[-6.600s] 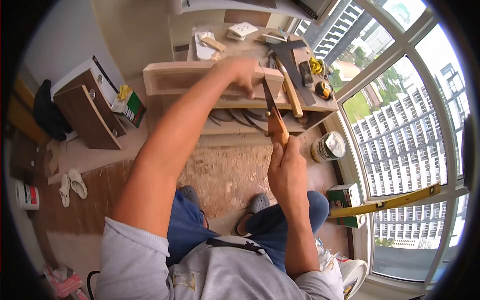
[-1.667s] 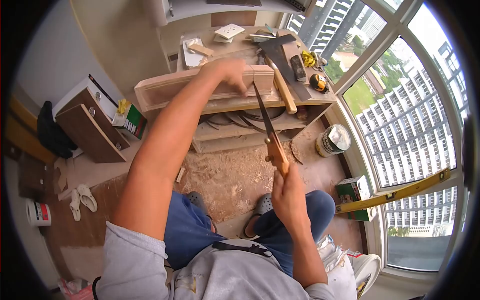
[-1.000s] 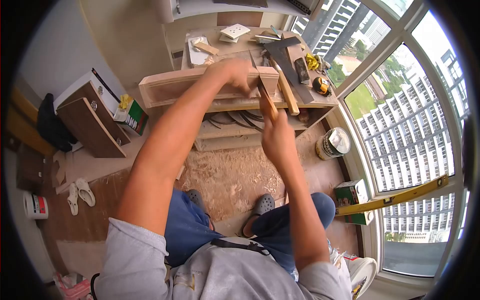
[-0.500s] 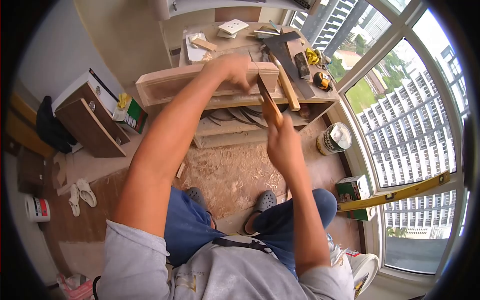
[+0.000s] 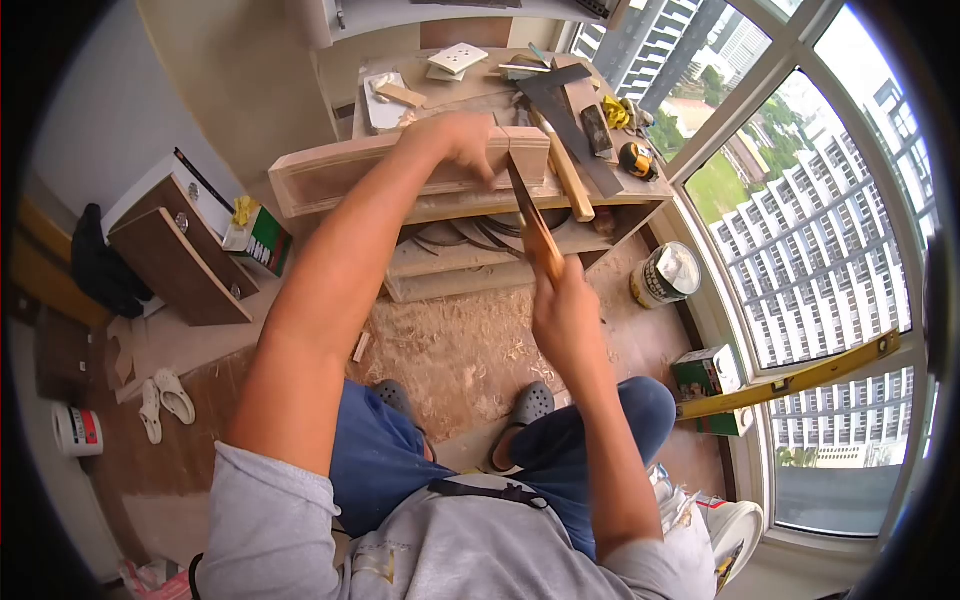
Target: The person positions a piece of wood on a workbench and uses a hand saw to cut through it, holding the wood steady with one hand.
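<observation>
A long wooden board with a moulded edge (image 5: 345,170) lies along the front of the workbench (image 5: 430,210). My left hand (image 5: 462,140) grips its upper edge near the right end, with the thumb over the front face. In my right hand (image 5: 567,302) is the wooden handle of a saw (image 5: 528,205). The dark blade slants up to the board's front face, just right of my left hand, at a thin line across the wood. A wooden-handled tool (image 5: 568,180) rests on the bench right of the board.
On the bench are a dark handsaw (image 5: 570,125), a tape measure (image 5: 638,160), a dark block (image 5: 596,130) and white socket plates (image 5: 458,58). A bucket (image 5: 667,274) and a yellow level (image 5: 790,382) are at the right. Shavings cover the floor.
My right hand and the saw have shifted slightly down, drawing the blade back from the board. My left hand keeps its hold. The whole view has shifted slightly.
</observation>
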